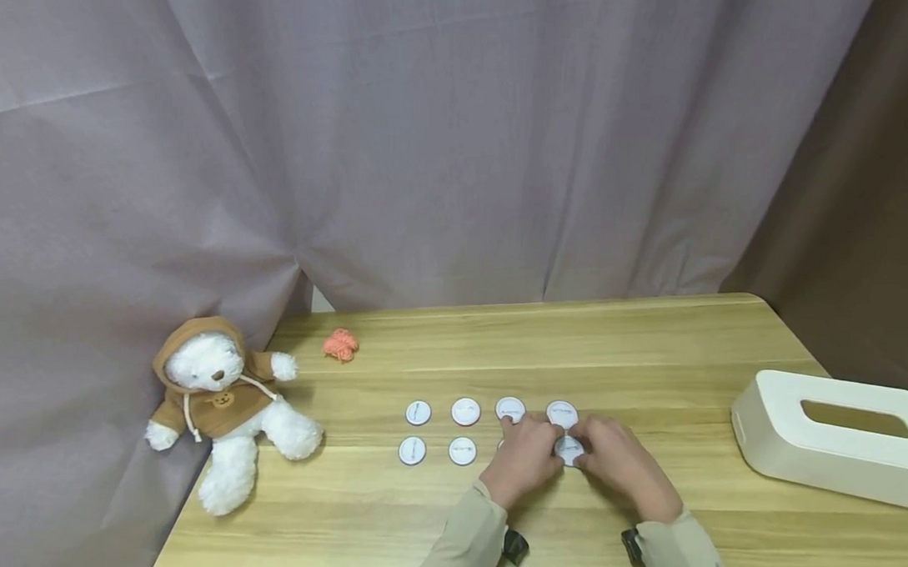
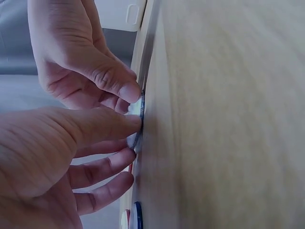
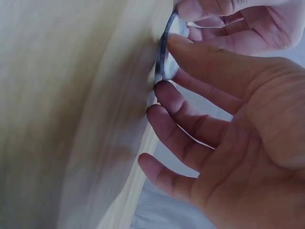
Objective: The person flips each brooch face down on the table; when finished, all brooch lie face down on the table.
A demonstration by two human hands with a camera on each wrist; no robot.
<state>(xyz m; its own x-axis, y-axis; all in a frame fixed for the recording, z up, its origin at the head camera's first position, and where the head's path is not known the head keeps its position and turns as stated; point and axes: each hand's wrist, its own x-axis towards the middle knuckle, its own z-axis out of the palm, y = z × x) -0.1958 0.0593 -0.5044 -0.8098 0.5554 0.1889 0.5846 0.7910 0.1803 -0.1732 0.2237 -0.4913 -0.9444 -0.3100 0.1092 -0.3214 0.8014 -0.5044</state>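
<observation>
Both hands meet at a round white pin badge [image 1: 569,450] at the front right of two rows, its pin side facing up. My left hand [image 1: 521,454] pinches its left edge, thumb on the rim in the left wrist view. From the other side my right hand [image 1: 619,459] holds the same badge, thumb against the rim; its other fingers spread loosely in the right wrist view. The badge [image 3: 167,62] stands close to the tabletop there. Behind it lies another badge [image 1: 562,413], and a badge [image 1: 510,408] sits just beyond the left fingers. One front-row badge is mostly hidden by the left hand.
Several more pin-side-up badges [image 1: 462,451] lie to the left on the wooden table [image 1: 326,513]. A white teddy bear [image 1: 232,401] in a brown hoodie sits at the left edge, near a coral yarn bundle [image 1: 341,345]. A white tissue box [image 1: 831,447] stands at right.
</observation>
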